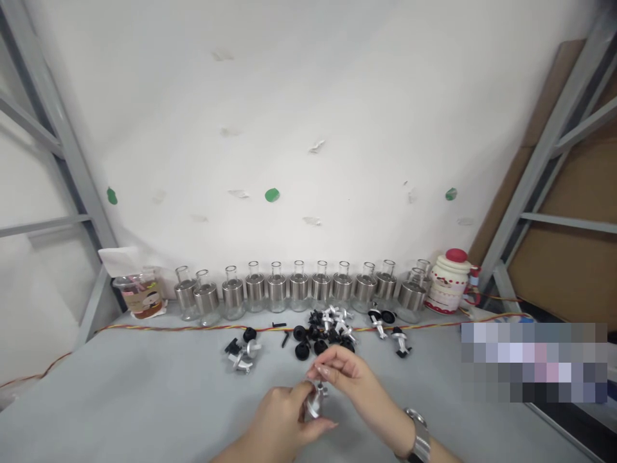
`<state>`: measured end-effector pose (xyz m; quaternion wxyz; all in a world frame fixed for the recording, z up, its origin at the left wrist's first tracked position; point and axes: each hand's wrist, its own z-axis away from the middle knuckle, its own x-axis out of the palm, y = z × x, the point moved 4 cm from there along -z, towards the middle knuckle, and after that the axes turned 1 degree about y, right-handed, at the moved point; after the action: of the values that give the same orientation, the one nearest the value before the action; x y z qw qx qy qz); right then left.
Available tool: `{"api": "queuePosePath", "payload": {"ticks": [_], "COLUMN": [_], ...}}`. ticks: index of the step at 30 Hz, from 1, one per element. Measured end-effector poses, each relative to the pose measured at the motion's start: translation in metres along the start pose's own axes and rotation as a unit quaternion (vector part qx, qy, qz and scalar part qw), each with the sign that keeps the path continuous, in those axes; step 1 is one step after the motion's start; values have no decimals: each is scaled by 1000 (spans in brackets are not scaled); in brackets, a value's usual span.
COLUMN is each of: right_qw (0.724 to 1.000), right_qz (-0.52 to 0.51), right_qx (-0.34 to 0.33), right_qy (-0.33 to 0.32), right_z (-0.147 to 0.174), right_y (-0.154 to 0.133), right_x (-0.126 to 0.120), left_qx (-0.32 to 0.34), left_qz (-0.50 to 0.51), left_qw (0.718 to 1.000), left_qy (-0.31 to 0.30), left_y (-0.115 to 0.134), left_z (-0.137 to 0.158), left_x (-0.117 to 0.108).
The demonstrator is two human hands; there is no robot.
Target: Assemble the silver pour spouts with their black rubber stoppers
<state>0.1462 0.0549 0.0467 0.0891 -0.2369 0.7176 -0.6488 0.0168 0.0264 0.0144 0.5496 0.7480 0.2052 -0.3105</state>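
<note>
The metal fitting shines; the tabletop looks matt.
</note>
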Motion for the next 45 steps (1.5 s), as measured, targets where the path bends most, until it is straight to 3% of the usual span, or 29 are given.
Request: {"api": "queuePosePath", "payload": {"ticks": [4, 10, 16, 29, 41, 45], "right_qw": [1000, 998, 996, 999, 987, 975], "right_qz": [-9, 57, 83, 32, 145, 205], "right_qx": [3, -10, -21, -14, -69, -87], "right_qy": [-1, 39, 35, 14, -5, -2], "right_z": [2, 4, 4, 0, 8, 3], "right_y": [7, 8, 7, 11, -10, -12], "right_x": [3, 2, 0, -2, 6, -2], "left_qx": [-31, -59, -39, -31, -17, -73], "left_qz": [2, 8, 52, 129, 144, 219], "left_qw": [1000, 998, 998, 990, 989, 973], "left_qy": [-3, -19, -25, -53, -36, 1], "left_y": [0, 5, 10, 9, 6, 3], "left_z": [-1, -2, -1, 0, 0, -7], "left_x": [0, -1, 1, 0, 5, -4]}}
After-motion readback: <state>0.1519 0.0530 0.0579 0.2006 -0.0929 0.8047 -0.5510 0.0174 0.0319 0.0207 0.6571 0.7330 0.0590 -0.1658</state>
